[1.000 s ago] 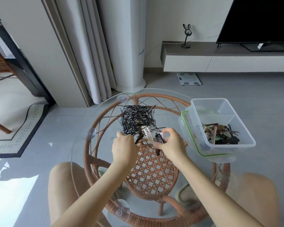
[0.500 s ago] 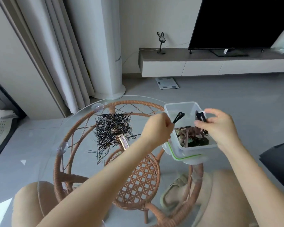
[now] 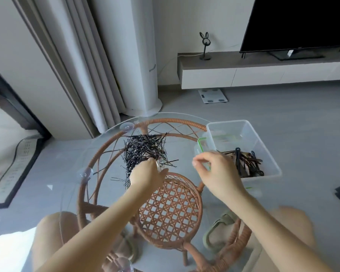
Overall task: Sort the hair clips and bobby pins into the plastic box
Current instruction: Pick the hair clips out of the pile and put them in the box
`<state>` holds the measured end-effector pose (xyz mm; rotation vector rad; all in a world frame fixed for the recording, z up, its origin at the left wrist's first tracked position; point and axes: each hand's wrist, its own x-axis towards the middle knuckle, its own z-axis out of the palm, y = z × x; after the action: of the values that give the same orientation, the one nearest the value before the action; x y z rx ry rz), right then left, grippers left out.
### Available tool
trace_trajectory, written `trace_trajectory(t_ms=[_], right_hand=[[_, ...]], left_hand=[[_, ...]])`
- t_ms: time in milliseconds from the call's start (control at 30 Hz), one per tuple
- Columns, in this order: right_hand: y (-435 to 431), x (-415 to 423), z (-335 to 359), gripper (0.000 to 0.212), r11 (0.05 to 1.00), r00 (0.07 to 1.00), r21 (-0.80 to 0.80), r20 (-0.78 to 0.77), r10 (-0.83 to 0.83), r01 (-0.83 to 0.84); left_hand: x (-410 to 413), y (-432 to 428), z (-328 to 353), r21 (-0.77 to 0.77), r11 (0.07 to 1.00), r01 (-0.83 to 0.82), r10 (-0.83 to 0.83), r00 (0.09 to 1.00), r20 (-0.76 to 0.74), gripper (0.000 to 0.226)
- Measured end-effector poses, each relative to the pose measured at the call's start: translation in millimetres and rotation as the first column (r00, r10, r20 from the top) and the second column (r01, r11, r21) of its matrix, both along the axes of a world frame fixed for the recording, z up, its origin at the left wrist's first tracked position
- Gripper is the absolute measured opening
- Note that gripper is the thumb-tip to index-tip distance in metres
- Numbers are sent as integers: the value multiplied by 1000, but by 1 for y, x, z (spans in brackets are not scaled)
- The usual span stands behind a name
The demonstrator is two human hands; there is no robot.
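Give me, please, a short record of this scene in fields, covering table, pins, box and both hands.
Surface: glass table top on a rattan frame
Unsorted: pile of black bobby pins on the glass, left of the box
Container: clear plastic box at the table's right edge, no lid on
Sorted: dark hair clips in the box's near end
Left: left hand at the pile's near edge, grip hidden
Right: right hand in front of the box, loosely curled, nothing seen in it

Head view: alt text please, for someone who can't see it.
A person's left hand touches a black bobby-pin pile on a glass table. The right hand, loosely curled and blurred, hangs before a clear box holding dark clips.
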<state>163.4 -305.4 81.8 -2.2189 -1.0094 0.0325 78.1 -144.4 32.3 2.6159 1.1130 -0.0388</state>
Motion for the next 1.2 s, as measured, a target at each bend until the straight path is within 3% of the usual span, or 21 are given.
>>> trace_trajectory(t_ms=[200,333,533,733,833,900,967,1033,1133,1200], right_hand=[[32,-27,-48,16,987,978,-135,-199,58,-86],[36,-27,-58,19,985,979,-155,-200,41,-73],[37,-25,-59,18,987,977,-139,-209,46,-76],[39,-23,-44,28,998,963,-57,-270,17,-34],[47,-23,-26,45,1000,841,30,-541,23,-8],[52,-24,-14,37,993,678,110,-734,48,48],[48,-24,-5,26,973,595,182,-801,65,139],[35,-16,1,22,947,696,249,-717,40,201],[1,13,13,13,927,925,270,-346,-158,260],[-23,40,20,5,923,940,176,-98,-328,341]], left_hand=[[-7,1,-14,-17,996,-83,84,995,47,31],[-4,5,-9,-33,996,-87,87,996,13,35],[1,12,-2,-214,952,-218,222,975,-5,40],[-10,18,32,-404,902,-150,135,989,-65,33],[-16,12,54,-593,803,-53,63,998,-3,34],[-19,3,63,-672,737,71,15,993,120,25],[-19,-5,67,-634,744,209,-82,971,224,19],[-17,-11,66,-584,760,287,-133,947,292,18],[-19,-5,60,-446,857,259,-87,925,371,19],[-24,6,51,-299,936,187,-44,904,426,19]])
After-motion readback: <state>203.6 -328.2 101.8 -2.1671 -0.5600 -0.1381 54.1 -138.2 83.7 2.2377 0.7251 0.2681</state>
